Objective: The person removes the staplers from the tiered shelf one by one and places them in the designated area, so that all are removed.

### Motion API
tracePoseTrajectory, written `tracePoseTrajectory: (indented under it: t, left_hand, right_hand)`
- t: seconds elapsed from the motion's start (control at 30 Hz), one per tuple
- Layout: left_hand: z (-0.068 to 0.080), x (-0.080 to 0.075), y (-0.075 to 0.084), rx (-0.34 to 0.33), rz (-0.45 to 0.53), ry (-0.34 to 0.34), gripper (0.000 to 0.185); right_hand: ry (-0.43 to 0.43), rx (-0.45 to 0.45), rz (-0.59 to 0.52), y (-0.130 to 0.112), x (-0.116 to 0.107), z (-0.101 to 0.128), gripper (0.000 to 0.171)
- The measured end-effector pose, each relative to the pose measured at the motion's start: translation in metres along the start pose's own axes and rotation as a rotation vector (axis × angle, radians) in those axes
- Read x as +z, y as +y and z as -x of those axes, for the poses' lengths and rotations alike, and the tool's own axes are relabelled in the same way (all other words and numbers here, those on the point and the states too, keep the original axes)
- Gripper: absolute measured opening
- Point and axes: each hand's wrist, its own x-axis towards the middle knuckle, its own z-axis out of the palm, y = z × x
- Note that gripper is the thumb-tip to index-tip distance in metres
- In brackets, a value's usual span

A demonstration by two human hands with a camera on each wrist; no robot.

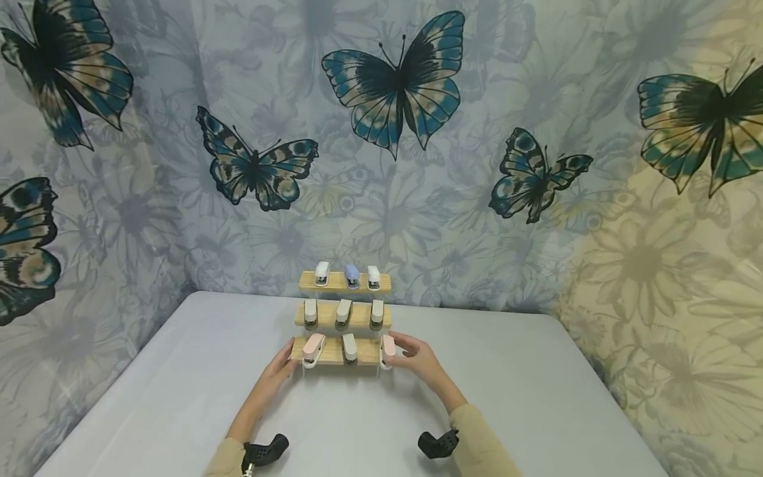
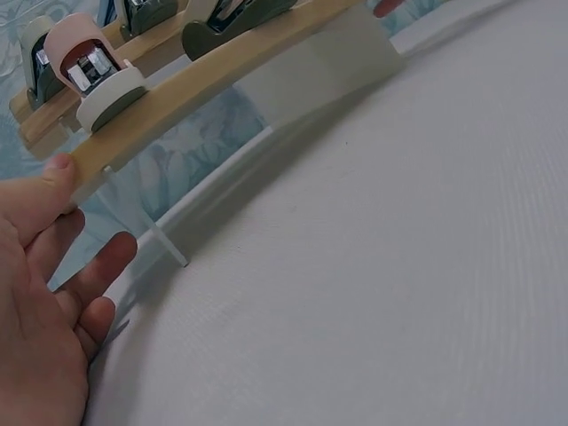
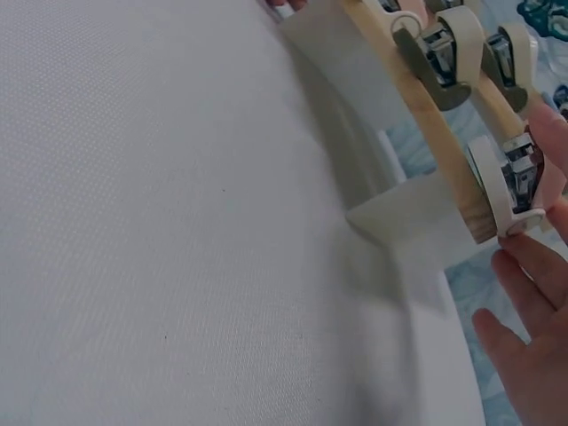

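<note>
- Staplers sit on a stepped rack point(image 1: 334, 354) of 3 wooden shelves, 3 to a shelf, near the far edge of the grey table point(image 1: 536, 397), midway between its left and right edges.
- Left hand point(image 1: 280, 372) is at the left end of the lowest shelf: in the left wrist view the thumb point(image 2: 53, 182) presses the wooden edge while the other fingers are spread loosely below it, not curled round anything. It looks like a steadying touch more than a grip.
- Right hand point(image 1: 417, 358) is at the right end of that shelf, fingers fairly straight, touching the pink stapler point(image 1: 388, 349) there. In the right wrist view the fingers point(image 3: 532, 275) lie beside the shelf end and that stapler point(image 3: 506, 182).
- With 1 hand at each end, the rack is bracketed evenly, which I judge keeps it from tipping or twisting.
- Another pink stapler point(image 1: 312, 348) sits at the shelf's left end, a pale one point(image 1: 349, 347) between the 2.
- Clear legs point(image 2: 133, 222) carry the shelves, so the load stands off the table.
- Behind hangs a butterfly curtain point(image 1: 393, 79).
</note>
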Motion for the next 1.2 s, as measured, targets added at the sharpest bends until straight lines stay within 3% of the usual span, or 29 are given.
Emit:
tracePoseTrajectory:
  t: [0.13,0.3,0.43,0.63,0.8,1.2]
  left_hand:
    - [-0.002,0.0,0.001,0.0,-0.003,0.002,0.05]
    - [-0.002,-0.001,0.0,0.051,-0.011,-0.025,0.05]
    - [0.0,-0.002,0.0,0.063,-0.016,-0.022,0.049]
    - [-0.001,-0.001,-0.001,0.06,-0.017,-0.011,0.05]
    - [-0.003,0.0,-0.001,0.062,-0.018,0.003,0.05]
    - [-0.001,0.003,-0.005,0.062,0.002,0.028,0.051]
  right_hand:
    - [0.012,0.022,0.01,0.007,-0.003,-0.002,0.052]
    - [0.021,0.0,-0.025,0.018,-0.007,-0.002,0.053]
    - [0.013,0.045,-0.039,0.023,-0.01,0.004,0.056]
    - [0.069,0.124,-0.167,0.011,-0.018,0.022,0.059]
    - [0.054,0.172,-0.245,0.008,-0.022,0.03,0.058]
    - [0.029,0.23,-0.172,0.032,-0.035,0.041,0.062]
